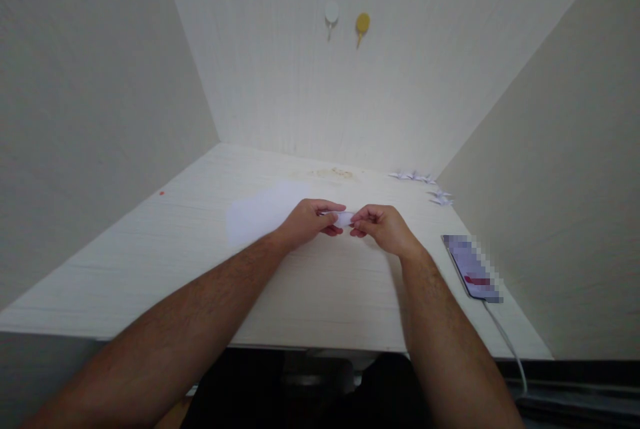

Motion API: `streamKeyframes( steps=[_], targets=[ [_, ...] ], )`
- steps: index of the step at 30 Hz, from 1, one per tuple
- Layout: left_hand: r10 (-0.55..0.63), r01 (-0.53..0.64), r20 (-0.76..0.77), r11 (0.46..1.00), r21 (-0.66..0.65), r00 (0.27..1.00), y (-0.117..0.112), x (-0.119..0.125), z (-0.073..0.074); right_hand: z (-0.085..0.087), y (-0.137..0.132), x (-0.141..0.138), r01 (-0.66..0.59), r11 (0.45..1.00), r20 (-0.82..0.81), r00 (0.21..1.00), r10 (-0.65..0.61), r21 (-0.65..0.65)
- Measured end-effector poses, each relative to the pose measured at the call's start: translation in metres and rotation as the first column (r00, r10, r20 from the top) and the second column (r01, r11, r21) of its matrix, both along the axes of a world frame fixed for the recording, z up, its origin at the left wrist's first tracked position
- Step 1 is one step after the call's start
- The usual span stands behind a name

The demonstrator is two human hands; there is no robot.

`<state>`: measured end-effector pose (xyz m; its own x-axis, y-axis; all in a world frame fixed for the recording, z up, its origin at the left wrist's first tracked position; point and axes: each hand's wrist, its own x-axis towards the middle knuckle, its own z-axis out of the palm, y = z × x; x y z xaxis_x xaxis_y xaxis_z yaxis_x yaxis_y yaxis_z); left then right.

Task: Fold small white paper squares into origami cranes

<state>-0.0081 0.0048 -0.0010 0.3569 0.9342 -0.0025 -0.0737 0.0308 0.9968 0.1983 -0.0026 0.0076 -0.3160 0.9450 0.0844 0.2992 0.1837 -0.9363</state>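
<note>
A: Nearest the lens are the person's two bare forearms. The left forearm [200, 309] comes in from the lower left and the right forearm [440, 336] from the lower middle, and they converge over the desk [150, 269].

B: And where do they meet?

A: The left hand [307, 222] and the right hand [383, 228] sit almost fingertip to fingertip over the middle of the desk. Between them is a small folded paper [344, 218], white with a faint lilac cast.

B: How is it held?

A: Each hand is closed narrow on it, with thumb and fingers pinching one end. The piece runs left to right, its long axis across the person's view, so it bridges the gap between the two sets of fingertips. Neither hand is nearer than the other, because the paper lies right between them (only its middle strip shows; the ends are hidden under the fingers).

B: Is it resting on the desk?

A: That cannot be told from this angle. It may be on the surface or just over it.

B: What lies about?

A: A flat pale sheet [260, 212] lies on the desk just beside the left hand, on its left and far side. To the right, well apart from the right hand, a phone [473, 268] lies screen up near the desk's right edge. Its white cable [505, 339] runs off toward the person. Some origami figures [415, 176] sit in the far right corner of the desk.
</note>
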Motion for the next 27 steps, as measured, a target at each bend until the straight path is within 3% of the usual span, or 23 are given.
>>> streamKeyframes(
  steps=[9,14,22,27],
  targets=[
    [0.018,-0.016,0.046,0.998,-0.053,0.999,-0.001,0.002,0.002,0.008,-0.002,0.0,0.06,0.998,-0.06,0.996,-0.061,-0.012],
    [0.011,-0.008,0.09,0.999,-0.034,0.996,0.0,0.0,0.0,0.003,-0.002,-0.003,0.089,0.995,-0.063,0.994,-0.087,0.035],
    [0.115,-0.118,0.075,0.992,0.041,0.991,-0.002,0.006,0.001,-0.003,0.0,-0.011,0.196,0.97,-0.097,0.978,-0.183,0.142],
    [0.199,-0.205,0.076,0.975,0.09,0.977,-0.004,0.009,0.002,0.001,-0.001,-0.017,0.189,0.979,-0.232,0.958,-0.166,0.08]
  ],
)
